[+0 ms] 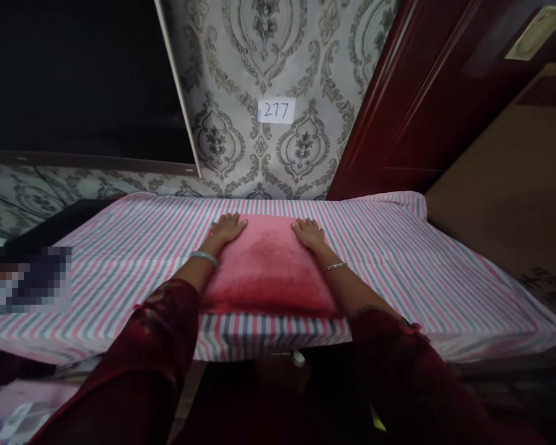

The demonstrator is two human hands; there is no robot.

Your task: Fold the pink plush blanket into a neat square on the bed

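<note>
A pink-to-red square of soft, plush-looking fabric (266, 266) lies flat on the striped cloth of the table, its darker red edge along the table's front. Whether it is a cushion cover or a folded cloth I cannot tell. My left hand (228, 228) rests palm down on its far left corner, fingers stretched forward. On the far right corner lies my right hand (308, 233), also flat with fingers spread. Neither hand grips anything. A bracelet circles each wrist.
A striped tablecloth (393, 259) covers the table. Behind it are patterned wallpaper with a paper label (277, 110), a large dark screen (78, 80) and a red wooden door (412, 105). A cardboard box (505, 185) stands right. A pixelated patch (37, 278) covers something at left.
</note>
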